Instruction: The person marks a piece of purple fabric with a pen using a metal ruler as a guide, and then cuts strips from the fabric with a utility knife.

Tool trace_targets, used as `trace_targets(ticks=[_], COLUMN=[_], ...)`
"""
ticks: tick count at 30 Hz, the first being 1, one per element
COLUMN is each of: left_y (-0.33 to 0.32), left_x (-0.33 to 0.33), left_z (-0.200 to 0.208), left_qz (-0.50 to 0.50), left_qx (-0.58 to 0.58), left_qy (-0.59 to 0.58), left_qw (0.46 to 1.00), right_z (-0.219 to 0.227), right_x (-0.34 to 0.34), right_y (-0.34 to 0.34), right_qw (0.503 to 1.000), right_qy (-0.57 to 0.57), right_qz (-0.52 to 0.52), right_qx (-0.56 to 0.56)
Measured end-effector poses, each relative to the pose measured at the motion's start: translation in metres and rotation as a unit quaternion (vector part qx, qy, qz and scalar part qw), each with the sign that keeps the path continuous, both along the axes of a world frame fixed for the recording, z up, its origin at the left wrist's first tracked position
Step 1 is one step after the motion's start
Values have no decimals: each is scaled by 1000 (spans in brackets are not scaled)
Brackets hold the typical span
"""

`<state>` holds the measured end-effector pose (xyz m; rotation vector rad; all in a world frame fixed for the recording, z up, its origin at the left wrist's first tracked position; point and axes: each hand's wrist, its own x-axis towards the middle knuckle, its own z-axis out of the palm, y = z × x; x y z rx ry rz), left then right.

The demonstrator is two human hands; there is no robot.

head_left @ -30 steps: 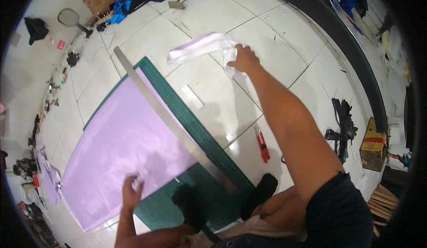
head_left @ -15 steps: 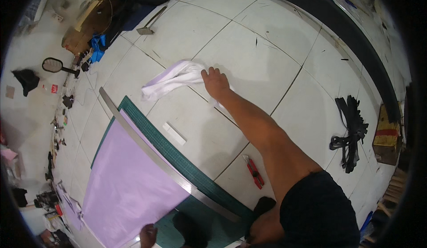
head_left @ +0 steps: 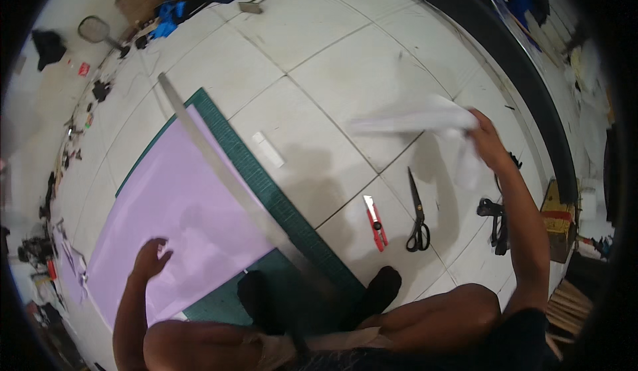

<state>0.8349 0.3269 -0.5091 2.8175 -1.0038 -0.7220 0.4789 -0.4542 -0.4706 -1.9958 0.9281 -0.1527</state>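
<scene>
- Right hand [head_left: 488, 143] clenched on a pale fabric strip [head_left: 425, 122], lifted above the tiled floor [head_left: 345, 58], blurred.
- Left hand [head_left: 149, 259] released, fingers spread, flat on lilac sheet [head_left: 179, 205].
- Sheet lies on green cutting mat [head_left: 266, 185]; metal ruler [head_left: 226, 171] along its edge.
- Scissors [head_left: 417, 215] and red utility knife [head_left: 375, 221] on floor, just beside each other.

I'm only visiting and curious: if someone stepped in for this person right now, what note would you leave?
Left hand: open, flat on the lilac sheet, which lies on the green mat under the long steel ruler.
Right hand: gripping a pale strip, lifted over the floor tiles.
Red knife and scissors lie on the tiles beside the mat.
Done: one strip appears cut off. Left: the rest of the sheet is uncut.
</scene>
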Motion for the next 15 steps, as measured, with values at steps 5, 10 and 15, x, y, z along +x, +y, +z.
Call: trace_targets(ticks=[5,10,15], left_y=[-58,-117,-162], left_x=[87,123,123], left_z=[-32,-76,-122], left_qz=[-11,60,40], left_qx=[0,-121,-174], left_qy=[-41,-50,-129], left_qw=[999,990,976], right_z=[3,-47,-15], right_x=[-179,-348,-347], right_y=[38,73,111], right_qw=[989,972,829], right_qy=[41,97,518], right_qz=[-113,-149,136], right_qx=[-92,-152,-161])
